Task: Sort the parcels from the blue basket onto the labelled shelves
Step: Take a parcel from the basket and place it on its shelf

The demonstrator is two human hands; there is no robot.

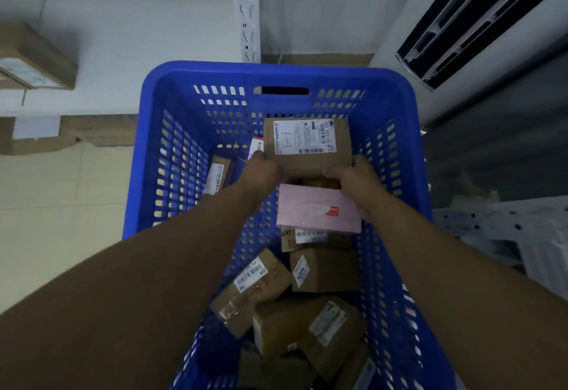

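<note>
Left hand [264, 171] and right hand [353, 174] clamp a brown parcel [307, 149] at the far wall of the blue basket [276, 71]; pink parcel [318, 208] plus many others lie inside, so most sorting looks undone.

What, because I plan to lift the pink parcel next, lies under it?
Beneath the pink parcel, a brown parcel with a white barcode label pokes out at its near edge. How far it reaches, and anything else underneath, is covered.

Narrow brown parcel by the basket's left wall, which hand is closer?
Left. The left hand holds a box just right of that parcel; the right hand holds its far side.
</note>
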